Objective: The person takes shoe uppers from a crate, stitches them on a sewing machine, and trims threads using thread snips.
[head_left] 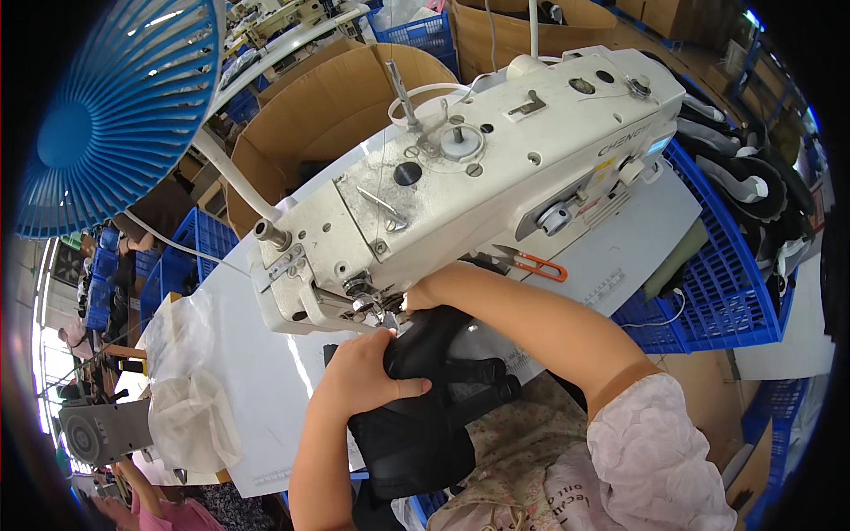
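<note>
A black fabric piece (416, 451) with a padded body and strap-like ends hangs over the near table edge, its far part under the needle area of a white sewing machine (460, 186). My left hand (359, 376) is closed on its left side, thumb lying across the black fabric and fingertips close to the presser foot (390, 326). From the right, my right hand (428, 290) reaches in beneath the machine arm, against the far part of the fabric. Its fingers are mostly hidden by the machine head and the cloth. The stitching point itself is too small to make out.
Orange-handled thread snips (538, 265) lie on the white table (266, 398) right of the machine. A blue fan (119, 124) stands at upper left. Blue crates (730, 292) with dark pieces sit at right, a large cardboard box (345, 97) behind. Other people work at left.
</note>
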A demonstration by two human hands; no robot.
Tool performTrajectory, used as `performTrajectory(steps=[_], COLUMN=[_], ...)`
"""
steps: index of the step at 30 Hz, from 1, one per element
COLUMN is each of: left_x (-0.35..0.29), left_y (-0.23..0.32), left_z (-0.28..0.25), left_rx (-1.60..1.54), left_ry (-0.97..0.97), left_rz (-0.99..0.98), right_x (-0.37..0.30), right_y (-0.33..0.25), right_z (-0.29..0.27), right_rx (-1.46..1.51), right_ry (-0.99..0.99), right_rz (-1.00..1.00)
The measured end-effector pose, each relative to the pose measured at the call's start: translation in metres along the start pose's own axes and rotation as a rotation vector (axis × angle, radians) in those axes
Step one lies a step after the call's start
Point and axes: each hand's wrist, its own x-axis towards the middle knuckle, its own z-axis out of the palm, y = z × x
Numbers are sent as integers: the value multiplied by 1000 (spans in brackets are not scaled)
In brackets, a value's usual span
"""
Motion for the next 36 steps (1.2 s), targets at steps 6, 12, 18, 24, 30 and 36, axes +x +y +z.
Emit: performTrajectory(steps=[6,12,18,24,30,36], left_x=[3,5,10,11,12,12], left_y=[-1,1,4,-4,0,1], left_z=[0,-3,-6,-1,-4,-5], left_rx=[-1,-12,-27,-28,-4,-51], left_ry=[-18,-2,-3,82,88,70], left_rz=[-83,-131,-133,-65,-44,-35], right_x=[1,1,11,19,18,20], right_y=[1,1,6,6,13,5], right_z=[-5,-17,-11,-16,-17,-13], right_rx=[-18,-113,-57,-37,-20,-22], right_ry=[-5,-2,55,68,78,100], right_rz=[-49,-135,-160,-171,-179,-188])
